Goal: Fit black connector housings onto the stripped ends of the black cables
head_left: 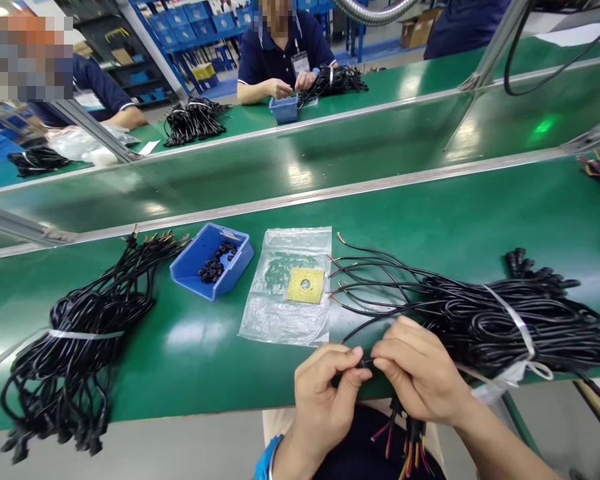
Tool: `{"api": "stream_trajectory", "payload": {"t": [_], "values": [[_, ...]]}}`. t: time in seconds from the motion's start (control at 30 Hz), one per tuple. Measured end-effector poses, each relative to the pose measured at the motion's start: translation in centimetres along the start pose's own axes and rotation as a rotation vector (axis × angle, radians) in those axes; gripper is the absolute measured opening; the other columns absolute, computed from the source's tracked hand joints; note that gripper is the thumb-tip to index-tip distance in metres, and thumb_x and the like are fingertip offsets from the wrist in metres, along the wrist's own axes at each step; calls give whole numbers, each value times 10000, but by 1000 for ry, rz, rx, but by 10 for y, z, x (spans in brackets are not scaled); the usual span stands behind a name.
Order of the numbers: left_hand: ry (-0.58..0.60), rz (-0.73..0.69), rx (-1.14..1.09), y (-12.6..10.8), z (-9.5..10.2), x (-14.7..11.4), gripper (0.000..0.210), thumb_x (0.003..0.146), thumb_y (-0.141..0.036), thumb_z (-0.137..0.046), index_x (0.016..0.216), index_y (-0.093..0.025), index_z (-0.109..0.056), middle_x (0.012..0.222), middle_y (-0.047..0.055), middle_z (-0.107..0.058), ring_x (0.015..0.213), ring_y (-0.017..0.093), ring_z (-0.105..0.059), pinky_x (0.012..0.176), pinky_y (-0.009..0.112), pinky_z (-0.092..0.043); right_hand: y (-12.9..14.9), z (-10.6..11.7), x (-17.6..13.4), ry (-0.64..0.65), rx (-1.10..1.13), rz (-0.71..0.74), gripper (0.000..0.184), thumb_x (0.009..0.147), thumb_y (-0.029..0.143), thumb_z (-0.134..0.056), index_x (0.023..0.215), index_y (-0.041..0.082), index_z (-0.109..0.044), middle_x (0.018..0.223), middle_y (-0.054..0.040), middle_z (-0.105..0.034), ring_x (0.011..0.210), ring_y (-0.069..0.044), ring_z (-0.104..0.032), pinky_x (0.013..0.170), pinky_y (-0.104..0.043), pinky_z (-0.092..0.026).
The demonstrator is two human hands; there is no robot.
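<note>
Small black part: one piece (364, 363), lying between my two hands, at the tips of my left fingers.
Its axis: it seems to run from left to right, almost level, with a short black cable (371, 361) on its right side.
Left hand: the nearer one (325, 395); thumb and forefinger are pinched on this part.
Right hand: just beside (423, 373); thumb and forefinger look pressed together on the cable.
Coloured wire ends: several (413, 443), hanging below my right hand; I cannot count them exactly.
Cable bundles: two large ones, the right bundle (460, 313) near my right hand, the left bundle (83, 313) well apart; each has one white tie.
Plastic bag: one (260, 315), beyond my left hand, with one yellow square (295, 287) upon it.
Blue bin: one on my side (236, 268), left of the bag; its black pieces are too crowded to count.
</note>
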State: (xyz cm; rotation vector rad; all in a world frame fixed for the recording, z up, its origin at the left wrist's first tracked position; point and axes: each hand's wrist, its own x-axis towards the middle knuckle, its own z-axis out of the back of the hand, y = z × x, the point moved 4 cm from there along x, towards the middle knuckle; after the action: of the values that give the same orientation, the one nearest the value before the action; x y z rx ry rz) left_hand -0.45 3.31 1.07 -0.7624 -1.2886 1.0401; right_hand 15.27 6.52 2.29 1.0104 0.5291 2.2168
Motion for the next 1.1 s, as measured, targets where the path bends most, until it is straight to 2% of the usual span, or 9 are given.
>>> {"api": "stream_trajectory", "payload": {"t": [0.23,0.37,0.53,0.63,0.77,0.87,0.97,1.1], "values": [[-7,-96,120,-4,-1,0,235,789,-9,-692,975,-152,-698,792,34,-700,685,126,-659,645,219,-554,1,0,2,-10,-22,-16,148,928,133,-478,813,155,-568,663,-9,-495,610,-140,-398,629,-301,-292],[26,-75,98,-3,-3,0,230,796,-26,-697,981,-163,-706,792,33,-708,670,126,-661,632,219,-550,3,0,4,1,-36,-16,173,936,145,-462,793,162,-558,653,-3,-495,596,-136,-402,620,-297,-301],[-8,-15,61,-3,-3,2,194,792,-54,-712,939,-182,-719,796,32,-720,667,131,-668,629,220,-549,5,-1,5,15,-44,-8,201,935,151,-456,753,179,-536,622,9,-468,573,-131,-390,592,-290,-302],[-1,60,28,-1,-4,3,140,792,-84,-722,897,-177,-718,756,28,-703,647,135,-659,605,222,-534,4,-3,5,17,-35,0,176,942,145,-456,800,180,-554,627,10,-485,569,-129,-399,585,-289,-313],[-12,294,-160,8,-5,3,59,824,-141,-699,877,-163,-684,731,11,-645,584,130,-659,555,226,-530,3,-2,6,-15,-29,-17,99,930,129,-509,971,165,-592,751,-25,-611,653,-138,-508,647,-298,-374],[-18,371,-248,11,-6,2,48,834,-166,-691,873,-155,-665,739,8,-625,570,127,-662,543,223,-529,2,1,8,-37,21,-56,93,907,112,-533,952,167,-593,781,-36,-623,698,-146,-537,666,-297,-396],[10,323,-193,9,-5,2,48,824,-164,-701,863,-153,-674,732,17,-636,586,137,-658,554,234,-530,4,2,9,-3,58,-56,113,905,103,-512,857,173,-587,705,-18,-573,636,-135,-493,612,-284,-371],[40,215,-86,7,-3,4,47,818,-135,-701,855,-163,-695,719,28,-679,599,144,-651,568,243,-531,4,2,9,8,81,-49,129,902,100,-503,832,164,-590,671,-15,-541,610,-131,-472,581,-277,-357]]}}
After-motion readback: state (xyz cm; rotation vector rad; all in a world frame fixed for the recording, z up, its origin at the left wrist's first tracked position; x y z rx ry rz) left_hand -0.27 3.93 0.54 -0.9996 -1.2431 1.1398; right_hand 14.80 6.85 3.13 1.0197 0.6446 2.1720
